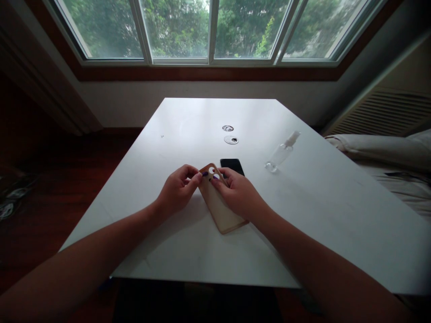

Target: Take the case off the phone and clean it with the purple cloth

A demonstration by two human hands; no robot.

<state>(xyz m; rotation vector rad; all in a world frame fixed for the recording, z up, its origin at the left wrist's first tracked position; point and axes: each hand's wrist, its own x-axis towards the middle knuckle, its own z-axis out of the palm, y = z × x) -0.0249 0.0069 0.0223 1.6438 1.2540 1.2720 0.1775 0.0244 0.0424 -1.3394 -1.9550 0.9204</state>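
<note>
A tan phone case [220, 208] with round camera cut-outs lies on the white table [188, 251], its far end slightly lifted. My left hand [177, 190] pinches the case's top left corner with curled fingers. My right hand [237, 193] grips the top right edge, fingers closed over it. Just behind my right hand a black phone [232, 165] lies flat on the table, partly hidden by the hand.
A clear spray bottle [282, 152] lies on its side to the right. Two small round discs [230, 140] sit further back at the table's middle. A bed with pillows [377, 148] is at the right, windows beyond the table, dark floor at the left.
</note>
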